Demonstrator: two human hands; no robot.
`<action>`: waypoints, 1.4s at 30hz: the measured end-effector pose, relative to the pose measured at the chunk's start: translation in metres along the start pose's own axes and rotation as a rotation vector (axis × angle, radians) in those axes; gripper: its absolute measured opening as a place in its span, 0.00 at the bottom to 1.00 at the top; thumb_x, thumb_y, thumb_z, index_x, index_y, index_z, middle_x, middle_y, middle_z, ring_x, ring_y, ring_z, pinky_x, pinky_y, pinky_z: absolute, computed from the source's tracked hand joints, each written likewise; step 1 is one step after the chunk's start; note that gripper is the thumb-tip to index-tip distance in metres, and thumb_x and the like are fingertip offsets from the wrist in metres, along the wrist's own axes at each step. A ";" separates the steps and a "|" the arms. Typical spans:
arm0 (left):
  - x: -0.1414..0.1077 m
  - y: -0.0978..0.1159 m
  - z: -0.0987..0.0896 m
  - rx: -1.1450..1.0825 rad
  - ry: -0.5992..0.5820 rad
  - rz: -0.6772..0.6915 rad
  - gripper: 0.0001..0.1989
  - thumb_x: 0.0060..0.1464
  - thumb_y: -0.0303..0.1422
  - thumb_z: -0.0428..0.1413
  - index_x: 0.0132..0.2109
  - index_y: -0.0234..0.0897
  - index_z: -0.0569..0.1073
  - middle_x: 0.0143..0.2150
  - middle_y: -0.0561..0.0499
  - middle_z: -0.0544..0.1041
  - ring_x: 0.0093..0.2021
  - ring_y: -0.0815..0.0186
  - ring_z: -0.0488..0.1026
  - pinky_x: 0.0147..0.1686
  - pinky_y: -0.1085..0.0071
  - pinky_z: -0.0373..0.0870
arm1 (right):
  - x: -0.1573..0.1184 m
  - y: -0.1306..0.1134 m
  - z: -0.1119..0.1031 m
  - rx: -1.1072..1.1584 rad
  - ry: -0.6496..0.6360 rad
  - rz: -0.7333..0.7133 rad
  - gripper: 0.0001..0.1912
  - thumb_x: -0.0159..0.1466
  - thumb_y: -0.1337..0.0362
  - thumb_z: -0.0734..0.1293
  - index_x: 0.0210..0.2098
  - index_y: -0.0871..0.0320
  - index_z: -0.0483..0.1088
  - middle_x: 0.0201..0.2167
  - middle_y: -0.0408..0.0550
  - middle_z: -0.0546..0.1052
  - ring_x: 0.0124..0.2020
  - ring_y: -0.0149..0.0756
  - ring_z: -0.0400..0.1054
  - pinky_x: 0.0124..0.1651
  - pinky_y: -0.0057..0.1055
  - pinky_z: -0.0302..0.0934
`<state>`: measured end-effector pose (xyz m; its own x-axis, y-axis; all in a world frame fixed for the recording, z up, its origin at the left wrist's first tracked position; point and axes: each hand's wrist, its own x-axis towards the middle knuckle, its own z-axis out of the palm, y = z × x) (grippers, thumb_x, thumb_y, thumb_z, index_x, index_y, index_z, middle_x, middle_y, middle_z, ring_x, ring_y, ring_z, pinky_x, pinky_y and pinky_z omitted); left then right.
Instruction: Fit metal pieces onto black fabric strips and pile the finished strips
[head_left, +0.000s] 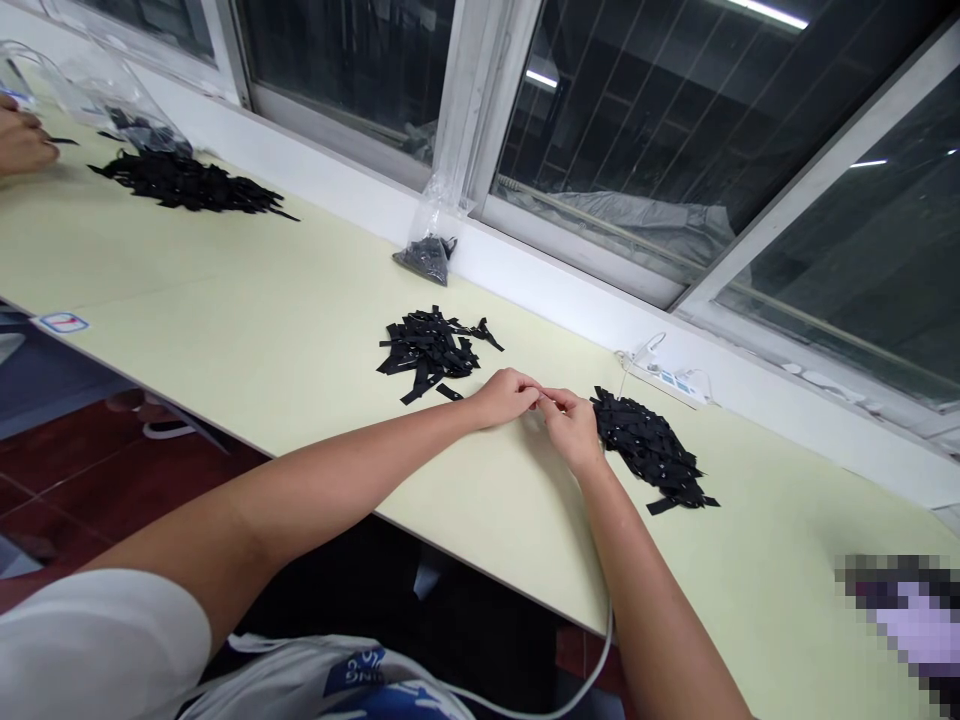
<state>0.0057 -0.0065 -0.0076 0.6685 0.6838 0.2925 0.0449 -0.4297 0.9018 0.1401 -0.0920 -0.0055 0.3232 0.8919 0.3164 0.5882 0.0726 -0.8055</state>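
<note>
My left hand (508, 396) and my right hand (570, 425) meet fingertip to fingertip just above the table (480, 500). The fingers of both are pinched together, and whatever lies between them is hidden or too small to name. Left of my hands lies a loose pile of short black fabric strips (427, 345), with a single strip (448, 392) apart from it near my left wrist. Close beside my right hand is a denser pile of black strips (649, 445), some showing small shiny spots.
A clear plastic bag (431, 240) with dark pieces stands by the wall. Behind my right hand a white power strip (664, 380) has cables plugged in. At far left, another person's hand (22, 140) is near a large black pile (191, 180). A blurred-out object (919, 620) lies at right.
</note>
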 end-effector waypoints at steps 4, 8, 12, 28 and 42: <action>0.002 0.001 0.000 -0.058 -0.004 -0.061 0.14 0.51 0.26 0.50 0.33 0.31 0.81 0.26 0.50 0.76 0.27 0.70 0.69 0.29 0.74 0.65 | -0.001 0.002 0.000 -0.002 -0.005 -0.035 0.17 0.62 0.53 0.65 0.40 0.56 0.81 0.40 0.50 0.80 0.34 0.37 0.69 0.39 0.34 0.63; 0.006 0.001 0.000 -0.220 -0.020 -0.112 0.14 0.52 0.24 0.49 0.34 0.30 0.81 0.25 0.50 0.75 0.24 0.72 0.68 0.27 0.75 0.67 | -0.003 -0.003 0.001 -0.119 0.041 -0.132 0.17 0.64 0.55 0.65 0.43 0.55 0.81 0.36 0.49 0.78 0.31 0.35 0.68 0.37 0.33 0.61; 0.009 0.001 0.000 -0.322 -0.036 -0.120 0.13 0.52 0.22 0.49 0.34 0.30 0.80 0.28 0.49 0.77 0.26 0.72 0.70 0.30 0.74 0.70 | -0.005 -0.008 0.000 -0.225 0.079 -0.216 0.15 0.65 0.57 0.64 0.42 0.55 0.81 0.32 0.47 0.75 0.29 0.34 0.66 0.35 0.32 0.60; 0.011 0.001 0.000 -0.315 -0.074 -0.172 0.12 0.54 0.20 0.49 0.31 0.28 0.78 0.22 0.52 0.71 0.22 0.74 0.67 0.24 0.76 0.65 | -0.005 -0.006 0.002 -0.175 0.096 -0.231 0.15 0.65 0.59 0.63 0.39 0.56 0.81 0.31 0.47 0.74 0.33 0.36 0.69 0.37 0.33 0.62; 0.012 -0.001 -0.001 -0.447 -0.095 -0.278 0.08 0.56 0.21 0.52 0.37 0.27 0.77 0.27 0.49 0.77 0.24 0.73 0.72 0.29 0.74 0.71 | 0.003 0.006 -0.002 -0.145 0.151 -0.132 0.20 0.64 0.51 0.63 0.37 0.60 0.79 0.33 0.51 0.76 0.31 0.38 0.68 0.36 0.34 0.64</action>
<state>0.0129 0.0022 -0.0049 0.7417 0.6706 0.0119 -0.0770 0.0674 0.9948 0.1466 -0.0902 -0.0085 0.3369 0.8015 0.4941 0.7295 0.1095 -0.6751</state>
